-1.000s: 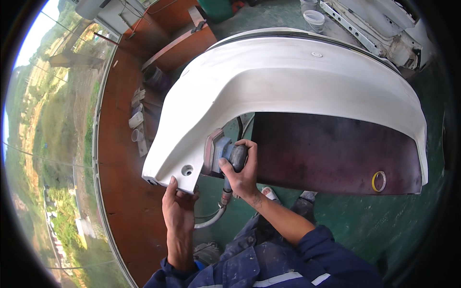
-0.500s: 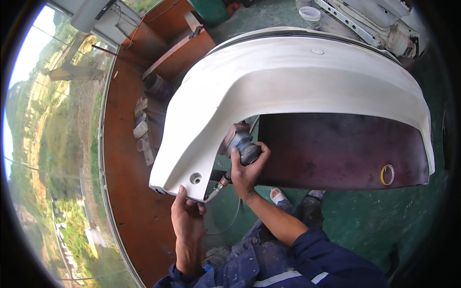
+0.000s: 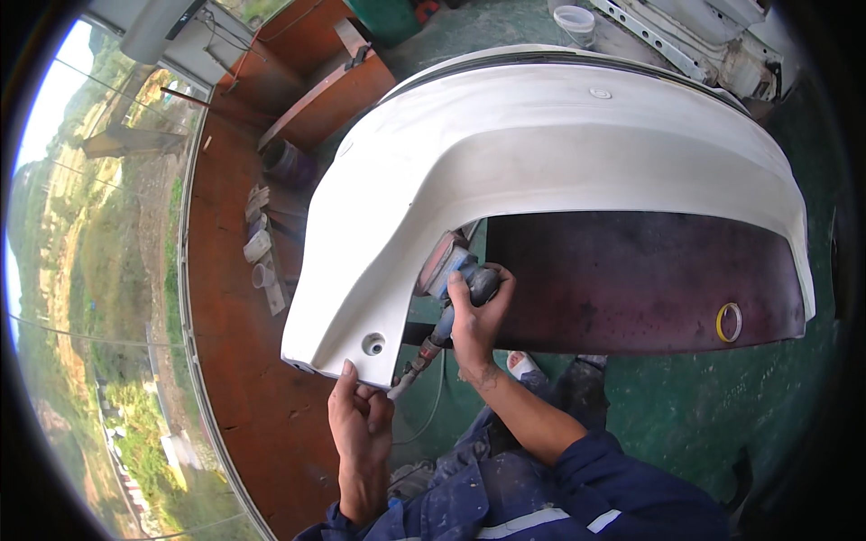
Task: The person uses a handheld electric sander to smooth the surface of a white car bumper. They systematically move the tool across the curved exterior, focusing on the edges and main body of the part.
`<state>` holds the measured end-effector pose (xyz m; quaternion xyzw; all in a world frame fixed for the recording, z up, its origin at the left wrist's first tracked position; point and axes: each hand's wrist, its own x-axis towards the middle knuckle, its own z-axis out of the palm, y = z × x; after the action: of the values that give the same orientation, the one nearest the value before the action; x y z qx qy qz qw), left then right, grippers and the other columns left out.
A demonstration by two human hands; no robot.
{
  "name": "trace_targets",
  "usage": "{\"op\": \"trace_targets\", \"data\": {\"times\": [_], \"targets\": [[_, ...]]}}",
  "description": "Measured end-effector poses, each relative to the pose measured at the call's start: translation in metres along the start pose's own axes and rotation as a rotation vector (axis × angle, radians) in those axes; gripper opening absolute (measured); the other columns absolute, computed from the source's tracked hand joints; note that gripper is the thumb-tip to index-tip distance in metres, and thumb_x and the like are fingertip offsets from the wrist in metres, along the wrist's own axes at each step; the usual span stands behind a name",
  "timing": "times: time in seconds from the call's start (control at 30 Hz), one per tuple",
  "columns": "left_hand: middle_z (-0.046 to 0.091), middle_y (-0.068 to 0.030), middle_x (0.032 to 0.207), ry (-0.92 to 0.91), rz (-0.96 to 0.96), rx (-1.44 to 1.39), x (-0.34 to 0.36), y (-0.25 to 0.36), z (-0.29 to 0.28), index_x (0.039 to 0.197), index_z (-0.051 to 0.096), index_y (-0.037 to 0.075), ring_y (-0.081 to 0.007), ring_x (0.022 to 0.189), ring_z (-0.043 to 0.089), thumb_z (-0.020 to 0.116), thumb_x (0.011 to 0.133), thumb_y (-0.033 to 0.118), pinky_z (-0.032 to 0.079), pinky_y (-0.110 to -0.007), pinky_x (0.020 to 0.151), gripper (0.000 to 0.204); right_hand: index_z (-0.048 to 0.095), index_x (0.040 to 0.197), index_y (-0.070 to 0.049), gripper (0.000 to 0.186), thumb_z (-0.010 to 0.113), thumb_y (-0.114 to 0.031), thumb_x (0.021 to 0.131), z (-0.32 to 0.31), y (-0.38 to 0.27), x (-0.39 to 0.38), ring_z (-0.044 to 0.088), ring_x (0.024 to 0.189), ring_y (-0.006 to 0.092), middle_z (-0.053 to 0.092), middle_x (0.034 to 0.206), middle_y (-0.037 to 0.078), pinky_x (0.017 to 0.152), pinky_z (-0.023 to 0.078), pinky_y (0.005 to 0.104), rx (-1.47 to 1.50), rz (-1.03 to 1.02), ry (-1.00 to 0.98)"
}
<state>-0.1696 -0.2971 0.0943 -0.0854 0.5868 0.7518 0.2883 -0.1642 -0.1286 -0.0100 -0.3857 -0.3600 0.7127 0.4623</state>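
Head view: one sander [image 3: 442, 264], mid-frame, my right grip [image 3: 484, 316] wrapped round it; one white panel [image 3: 559, 171], edge below left of centre pinched by my left grip [image 3: 363, 419].

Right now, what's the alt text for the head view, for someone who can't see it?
The right hand holds a sander at the inner edge of a white bumper, while the left hand touches the bumper's near-left end. A yellow ring lies on a dark board to the right.
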Motion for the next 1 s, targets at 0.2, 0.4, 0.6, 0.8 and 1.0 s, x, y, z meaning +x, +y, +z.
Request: {"op": "trace_targets", "data": {"times": [0.2,0.4,0.6,0.8,1.0], "targets": [[0.069,-0.0054,0.075,-0.041,0.021,0.004,0.004,0.002,-0.002,0.112,0.061,0.002,-0.0072,0.035,0.031,0.046,0.113,0.039,0.023,-0.024,0.037,0.040,0.047,0.125,0.003,0.052,0.079,-0.023,0.094,-0.006,-0.004,-0.016,0.056,0.098,0.0194,0.052,0.114,0.014,0.085,0.052,0.0360,-0.025,0.071,-0.089],[0.063,-0.0009,0.066,0.066,-0.030,-0.010,0.000,0.006,0.013,0.106,0.062,0.004,-0.0065,0.035,0.030,0.047,0.113,0.040,0.023,-0.025,0.037,0.040,0.043,0.129,0.003,0.055,0.078,-0.024,0.096,0.003,-0.006,0.012,0.056,0.098,0.0194,0.052,0.114,0.015,0.085,0.052,0.0361,-0.059,-0.041,0.055],[0.059,0.0015,0.061,-0.053,-0.004,0.030,0.003,0.001,0.001,0.105,0.065,0.004,-0.0063,0.035,0.029,0.045,0.114,0.041,0.023,-0.024,0.038,0.043,0.048,0.125,-0.001,0.048,0.079,-0.024,0.095,-0.027,-0.007,-0.006,0.053,0.089,0.0118,0.055,0.104,0.005,0.081,0.049,0.0295,0.131,0.308,-0.270],[0.064,-0.0026,0.068,-0.061,-0.024,-0.054,0.005,-0.005,-0.009,0.107,0.063,0.001,-0.0064,0.036,0.029,0.045,0.115,0.036,0.022,-0.025,0.039,0.040,0.053,0.118,-0.001,0.044,0.082,-0.018,0.091,-0.048,-0.039,-0.026,0.056,0.081,0.0082,0.057,0.097,0.001,0.070,0.049,0.0254,-0.009,0.259,-0.509],[0.058,-0.0002,0.066,-0.002,-0.012,0.001,0.004,-0.002,0.003,0.105,0.061,0.002,-0.0063,0.037,0.028,0.047,0.114,0.034,0.021,-0.026,0.039,0.036,0.051,0.117,0.002,0.048,0.084,-0.021,0.090,-0.025,-0.027,0.004,0.056,0.079,0.0109,0.057,0.092,0.003,0.071,0.050,0.0285,-0.063,0.168,-0.320]]}}
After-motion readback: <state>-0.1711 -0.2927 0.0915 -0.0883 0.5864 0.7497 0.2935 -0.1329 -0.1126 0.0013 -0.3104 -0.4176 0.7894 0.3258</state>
